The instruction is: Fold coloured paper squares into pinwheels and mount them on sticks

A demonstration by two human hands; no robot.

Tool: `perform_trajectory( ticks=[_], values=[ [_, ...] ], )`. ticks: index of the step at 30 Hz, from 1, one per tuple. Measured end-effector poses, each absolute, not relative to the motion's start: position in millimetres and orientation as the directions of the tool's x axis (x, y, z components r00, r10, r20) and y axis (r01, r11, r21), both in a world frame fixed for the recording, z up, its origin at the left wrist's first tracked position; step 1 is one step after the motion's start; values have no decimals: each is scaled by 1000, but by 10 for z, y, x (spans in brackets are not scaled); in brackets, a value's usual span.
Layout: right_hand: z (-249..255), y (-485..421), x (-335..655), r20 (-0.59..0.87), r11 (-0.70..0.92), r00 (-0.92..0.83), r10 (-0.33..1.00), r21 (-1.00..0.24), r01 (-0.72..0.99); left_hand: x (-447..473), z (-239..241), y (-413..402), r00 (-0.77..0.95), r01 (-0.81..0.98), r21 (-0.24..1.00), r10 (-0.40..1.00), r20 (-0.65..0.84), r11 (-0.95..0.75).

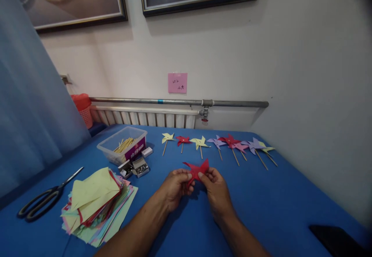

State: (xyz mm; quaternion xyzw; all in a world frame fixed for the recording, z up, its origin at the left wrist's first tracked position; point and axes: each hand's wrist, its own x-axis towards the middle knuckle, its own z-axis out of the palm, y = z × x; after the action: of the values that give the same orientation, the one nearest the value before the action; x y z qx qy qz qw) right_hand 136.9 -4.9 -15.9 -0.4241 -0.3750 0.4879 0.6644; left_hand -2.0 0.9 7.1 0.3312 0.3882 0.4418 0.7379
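Both hands (175, 187) (216, 189) tight on red pinwheel (197, 169)

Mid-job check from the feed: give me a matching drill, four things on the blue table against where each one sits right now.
Things
1. scissors
2. red paper pinwheel
3. clear box of sticks
4. stack of coloured paper

Places
A. held between the left hand and right hand
B. farthest left, blades pointing away from the person
C. between the scissors and the hands
D. farther back, near the radiator

Pairs: 1-B, 2-A, 3-D, 4-C
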Motion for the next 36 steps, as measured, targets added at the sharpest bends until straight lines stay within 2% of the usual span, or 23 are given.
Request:
perform_trajectory(
  ticks=[3, 5, 7, 8, 11, 14, 17, 19, 32, 36],
  values=[
    [-161, -45, 1381, 79, 173, 270, 960, -923, -345, -17, 72, 16, 303, -384, 847, 917, -260, 367],
    [-174, -41, 1383, 55, 166, 301, 952, -919, -358, 5, 54, 10, 239, -287, 922, 952, -192, 258],
    [-195, -36, 1381, 16, 150, 333, 943, -912, -381, 32, 27, -10, 123, -61, 996, 991, -52, 60],
    [-208, -34, 1379, -3, 141, 346, 938, -909, -391, 42, 15, -26, 73, 97, 994, 997, 40, -47],
    [-244, -30, 1371, -29, 117, 344, 939, -911, -396, 43, 3, -82, 36, 502, 827, 961, 275, -255],
    [-271, -32, 1369, -33, 94, 323, 946, -924, -370, 12, 25, -126, 45, 656, 687, 925, 378, -313],
    [-286, -37, 1370, -32, 83, 316, 948, -935, -345, -15, 47, -149, 55, 727, 597, 896, 441, -339],
    [-290, -40, 1367, -24, 86, 303, 953, -935, -343, -20, 52, -154, 50, 744, 580, 893, 447, -332],
    [-223, -61, 1342, 32, 132, 238, 971, -899, -417, -25, 124, -157, 34, 661, 695, 937, 347, -282],
    [-250, -43, 1351, 37, 133, 234, 971, -903, -409, -35, 107, -145, 51, 681, 676, 939, 341, -282]
  ],
)
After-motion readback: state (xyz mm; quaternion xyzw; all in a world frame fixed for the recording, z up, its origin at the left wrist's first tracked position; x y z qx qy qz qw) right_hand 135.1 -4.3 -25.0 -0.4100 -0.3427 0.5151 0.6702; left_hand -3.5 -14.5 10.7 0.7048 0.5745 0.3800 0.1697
